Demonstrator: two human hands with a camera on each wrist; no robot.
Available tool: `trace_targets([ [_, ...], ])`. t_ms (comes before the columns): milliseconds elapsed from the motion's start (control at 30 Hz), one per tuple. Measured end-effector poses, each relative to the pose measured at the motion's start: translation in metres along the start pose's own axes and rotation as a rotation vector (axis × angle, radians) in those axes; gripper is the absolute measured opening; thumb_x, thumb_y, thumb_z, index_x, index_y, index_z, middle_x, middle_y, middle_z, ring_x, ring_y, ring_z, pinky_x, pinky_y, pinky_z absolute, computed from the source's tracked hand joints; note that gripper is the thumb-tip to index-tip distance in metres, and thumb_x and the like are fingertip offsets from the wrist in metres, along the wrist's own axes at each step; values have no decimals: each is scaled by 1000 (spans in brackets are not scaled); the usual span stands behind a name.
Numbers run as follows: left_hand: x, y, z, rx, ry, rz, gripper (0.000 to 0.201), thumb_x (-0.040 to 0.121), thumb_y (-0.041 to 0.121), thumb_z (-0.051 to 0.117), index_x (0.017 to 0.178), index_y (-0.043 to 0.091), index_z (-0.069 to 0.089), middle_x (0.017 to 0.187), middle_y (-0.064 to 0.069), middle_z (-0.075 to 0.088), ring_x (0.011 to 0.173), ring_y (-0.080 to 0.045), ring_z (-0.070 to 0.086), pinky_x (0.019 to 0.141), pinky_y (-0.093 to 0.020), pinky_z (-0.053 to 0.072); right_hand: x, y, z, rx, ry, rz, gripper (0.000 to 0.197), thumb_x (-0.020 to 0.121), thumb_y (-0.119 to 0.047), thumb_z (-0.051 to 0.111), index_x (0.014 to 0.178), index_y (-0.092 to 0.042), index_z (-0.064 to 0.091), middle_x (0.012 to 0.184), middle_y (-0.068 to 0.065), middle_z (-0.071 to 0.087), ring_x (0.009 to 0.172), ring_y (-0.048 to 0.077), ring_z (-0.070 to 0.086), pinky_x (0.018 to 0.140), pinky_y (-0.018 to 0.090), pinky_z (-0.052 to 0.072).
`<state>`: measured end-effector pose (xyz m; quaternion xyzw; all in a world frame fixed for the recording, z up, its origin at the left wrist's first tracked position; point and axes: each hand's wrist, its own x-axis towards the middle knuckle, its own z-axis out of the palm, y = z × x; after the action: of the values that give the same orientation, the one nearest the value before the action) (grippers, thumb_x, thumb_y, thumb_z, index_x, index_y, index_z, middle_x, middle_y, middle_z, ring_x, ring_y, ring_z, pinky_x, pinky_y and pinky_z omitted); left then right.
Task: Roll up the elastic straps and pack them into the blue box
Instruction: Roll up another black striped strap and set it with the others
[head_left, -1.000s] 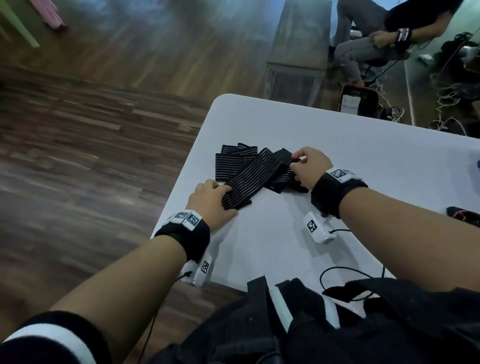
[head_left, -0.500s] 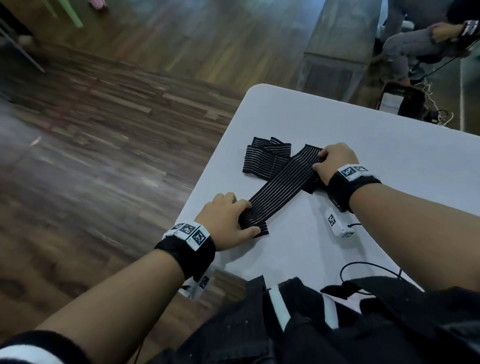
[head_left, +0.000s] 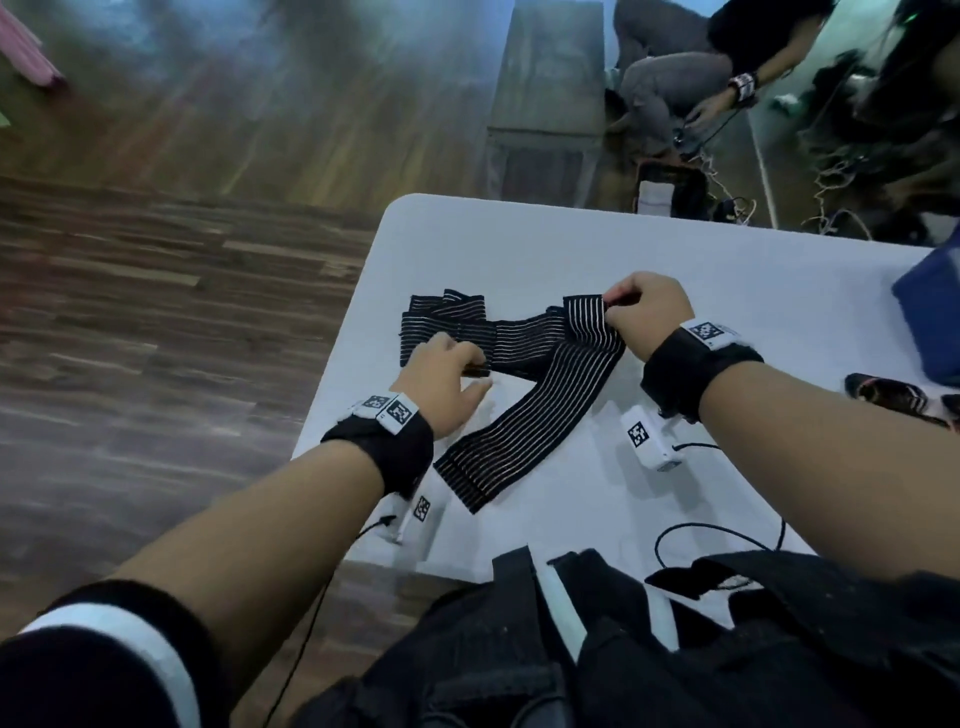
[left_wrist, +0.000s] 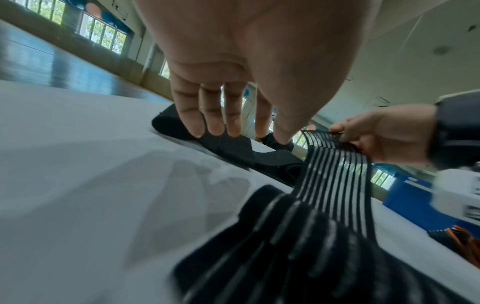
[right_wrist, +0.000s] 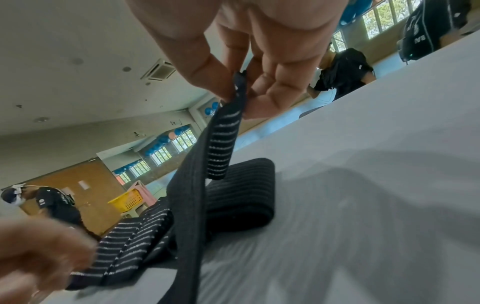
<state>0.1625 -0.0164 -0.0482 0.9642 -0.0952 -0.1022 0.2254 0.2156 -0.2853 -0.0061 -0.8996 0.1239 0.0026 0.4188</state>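
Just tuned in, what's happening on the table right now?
A person is sorting black striped elastic straps on a white table. The right hand pinches one end of a long strap and lifts it, while the rest trails flat toward the table's near edge. The left hand presses straight fingers on the pile of other straps. Nothing is rolled yet; the blue box sits at the far right.

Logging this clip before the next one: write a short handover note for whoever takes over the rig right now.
Right hand pinches one end of the striped strap, lifted off the white table; the rest trails toward the near edge.
Left hand is open, fingers resting on the strap pile.
Blue box sits at the right edge.
Done: no rolled strap visible.
Left: roll every strap and pack them.
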Motion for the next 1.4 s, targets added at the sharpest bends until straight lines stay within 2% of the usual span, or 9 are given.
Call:
trace_targets([
  [167, 32, 15, 11, 85, 26, -197, 61, 79, 60, 70, 130, 29, 56, 133, -9, 47, 124, -33, 47, 103, -47, 45, -32, 13, -19, 56, -19, 22, 32, 76, 3, 57, 79, -23, 75, 80, -3, 72, 80, 20, 70, 70, 29, 60],
  [233, 36, 18, 14, 77, 57, -225, 57, 79, 50, 73, 128, 27, 57, 131, -10, 49, 121, -34, 49, 102, -45, 46, -45, 16, -26, 82, -31, 16, 35, 78, 7, 55, 80, -22, 75, 81, -4, 71, 81, 19, 70, 67, 23, 58],
  [400, 30, 22, 4, -189, 212, -196, 29, 87, 20, 64, 115, 17, 59, 109, -7, 68, 100, -27, 63, 88, -31, 47, -70, 20, -37, 152, -21, -22, 36, 83, 6, 59, 78, -26, 76, 78, -4, 72, 82, 24, 71, 76, 35, 58],
  [567, 5, 40, -21, -333, 302, -58, 23, 89, 7, 54, 102, 22, 66, 91, 8, 67, 87, -13, 64, 84, -24, 47, -85, 1, -41, 237, -134, -135, 34, 85, 7, 62, 83, -23, 77, 79, -9, 73, 69, -3, 64, 70, 18, 50],
  [700, -16, 57, -34, -423, 263, 81, 27, 88, 3, 56, 96, 23, 73, 94, 11, 72, 85, -2, 65, 81, -17, 48, -96, -26, -35, 310, -214, -214, 30, 83, 9, 65, 83, -18, 78, 69, -10, 72, 65, -2, 64, 66, 14, 50],
  [833, -36, 71, -43, -710, 255, 82, 22, 85, 9, 55, 88, 20, 74, 86, -1, 75, 82, -19, 71, 81, -39, 58, -101, -41, -25, 320, -208, -287, 26, 77, 1, 74, 77, -25, 78, 76, -3, 75, 74, 12, 69, 81, 35, 58],
  [1000, -56, 88, -56, -860, 295, 65, 17, 84, 26, 59, 83, 16, 74, 81, -13, 74, 78, -37, 72, 78, -57, 59, -105, -49, -29, 292, -157, -335, 20, 73, -6, 81, 73, -25, 74, 70, -8, 72, 69, 11, 68, 74, 37, 59],
  [1133, -62, 105, -60, -806, 320, 86, 4, 81, 20, 71, 85, 21, 72, 83, -7, 75, 81, -24, 71, 82, -51, 59, -107, -55, -37, 240, -148, -390, 18, 70, -11, 83, 73, -24, 72, 71, -9, 71, 70, 8, 67, 74, 32, 56],
  [1400, -62, 146, -62, -790, 381, 143, 18, 79, 11, 72, 88, 27, 69, 81, -4, 73, 76, -16, 66, 75, -36, 55, -104, -51, -71, 276, 2, -380, 16, 74, -15, 80, 72, -25, 68, 64, -12, 65, 63, 6, 63, 66, 28, 53],
])
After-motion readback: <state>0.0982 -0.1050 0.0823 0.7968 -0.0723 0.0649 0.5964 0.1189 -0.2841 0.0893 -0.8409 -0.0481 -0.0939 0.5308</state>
